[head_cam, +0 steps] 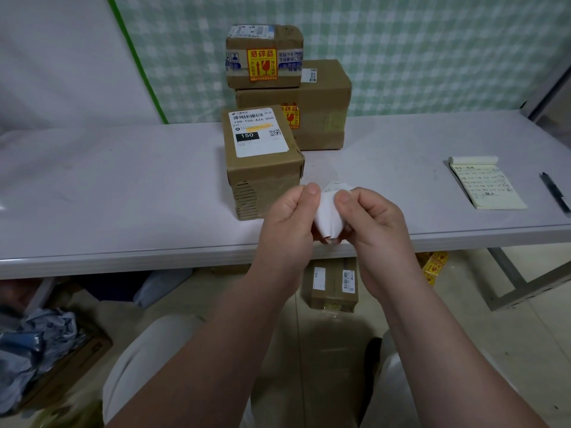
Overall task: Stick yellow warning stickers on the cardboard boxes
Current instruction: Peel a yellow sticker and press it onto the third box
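Note:
My left hand (289, 222) and my right hand (369, 222) pinch a small sticker sheet (328, 216) between them above the table's front edge; only its white backing faces me. Just behind my hands stands a cardboard box (262, 180) with a white shipping label on top and no yellow sticker visible. Behind it a larger box (321, 97) bears a yellow warning sticker (290, 116), partly hidden. On top of that one sits a small box (264, 57) with a yellow sticker (262, 65) on its front.
The white table (123, 180) holds a notepad (488, 183) and a black pen (556, 193) at the right. Under the table lie another box (333, 285), a strip of yellow stickers (434, 267) and crumpled grey bags (37, 341) at the left.

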`<control>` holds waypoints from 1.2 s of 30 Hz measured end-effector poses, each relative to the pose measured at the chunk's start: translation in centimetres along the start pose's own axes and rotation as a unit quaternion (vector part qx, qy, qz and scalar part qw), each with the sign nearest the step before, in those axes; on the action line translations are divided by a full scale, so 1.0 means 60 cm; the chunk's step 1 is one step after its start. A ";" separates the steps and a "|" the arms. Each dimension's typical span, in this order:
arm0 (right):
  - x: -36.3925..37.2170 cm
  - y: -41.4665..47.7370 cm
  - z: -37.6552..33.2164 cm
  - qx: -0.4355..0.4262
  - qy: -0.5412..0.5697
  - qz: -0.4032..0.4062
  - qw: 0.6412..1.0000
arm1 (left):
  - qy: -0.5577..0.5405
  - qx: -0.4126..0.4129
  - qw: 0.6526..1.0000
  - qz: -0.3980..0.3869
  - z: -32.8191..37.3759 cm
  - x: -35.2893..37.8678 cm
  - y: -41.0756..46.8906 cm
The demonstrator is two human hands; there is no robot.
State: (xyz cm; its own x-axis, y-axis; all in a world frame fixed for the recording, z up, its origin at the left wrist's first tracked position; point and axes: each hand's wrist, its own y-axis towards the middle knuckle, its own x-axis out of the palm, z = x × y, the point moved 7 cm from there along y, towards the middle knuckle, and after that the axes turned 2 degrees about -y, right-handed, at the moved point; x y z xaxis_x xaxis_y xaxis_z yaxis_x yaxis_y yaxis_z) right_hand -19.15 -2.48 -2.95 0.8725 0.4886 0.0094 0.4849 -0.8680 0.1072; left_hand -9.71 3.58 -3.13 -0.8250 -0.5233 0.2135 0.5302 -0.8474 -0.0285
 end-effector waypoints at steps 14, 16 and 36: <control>0.013 -0.011 -0.007 0.047 0.047 -0.046 0.997 | -0.015 0.002 0.999 0.032 0.005 -0.010 0.003; 0.016 -0.013 -0.014 0.033 0.026 -0.067 0.997 | -0.008 0.001 0.999 0.033 0.007 -0.011 0.004; 0.012 -0.010 -0.017 0.021 0.104 -0.078 0.991 | -0.059 -0.029 0.986 -0.152 0.011 0.022 -0.010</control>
State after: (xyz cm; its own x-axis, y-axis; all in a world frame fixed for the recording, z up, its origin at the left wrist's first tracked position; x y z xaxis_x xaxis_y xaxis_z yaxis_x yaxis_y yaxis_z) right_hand -18.85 -1.52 -2.00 0.7579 0.6205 0.2014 0.6183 -0.7817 0.0817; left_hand -10.99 3.46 -2.22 -0.9142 -0.2324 0.3320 0.2462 -0.9692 -0.0005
